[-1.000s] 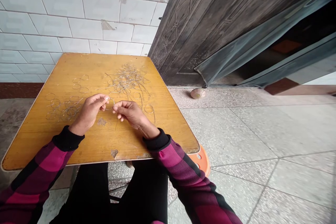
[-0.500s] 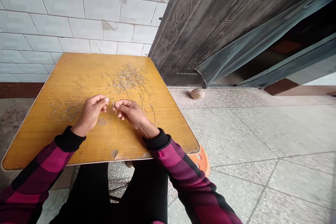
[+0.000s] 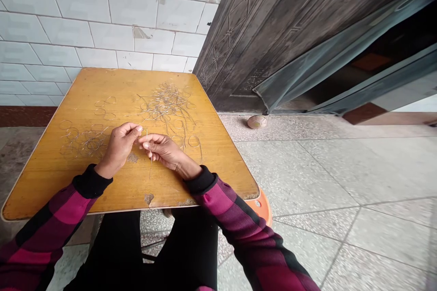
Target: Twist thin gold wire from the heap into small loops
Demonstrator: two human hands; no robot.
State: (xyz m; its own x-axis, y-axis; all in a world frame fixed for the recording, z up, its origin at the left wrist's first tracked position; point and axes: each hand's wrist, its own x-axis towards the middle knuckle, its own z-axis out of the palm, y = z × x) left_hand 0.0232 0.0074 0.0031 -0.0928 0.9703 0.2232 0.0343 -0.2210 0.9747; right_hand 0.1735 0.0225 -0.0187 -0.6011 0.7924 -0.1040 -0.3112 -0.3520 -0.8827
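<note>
Over the near middle of the yellow wooden table [image 3: 119, 191], my two hands almost meet. My right hand [image 3: 164, 151] pinches a thin wire [image 3: 150, 166], whose free end hangs down toward me. My left hand [image 3: 119, 145] is closed, thumb against forefinger; what it grips, if anything, is too fine to make out. Left of it lies a heap of bent wire loops [image 3: 90, 143]. Beyond my hands spreads a bigger tangle of thin wires [image 3: 169, 102]. A few single wire loops [image 3: 105, 107] rest on the tabletop between the two heaps.
A white tiled wall [image 3: 99, 32] rises behind the table. To the right are a dark carved door [image 3: 239, 45] and a hanging curtain [image 3: 290, 84]. A round pale object [image 3: 256, 122] lies on the floor. An orange stool [image 3: 262, 209] shows under the table's right corner.
My right hand has shifted left, up to the left fingertips, with its fingers stretching further forward. The wire in it now hangs nearly straight down. My left hand has hardly moved.
</note>
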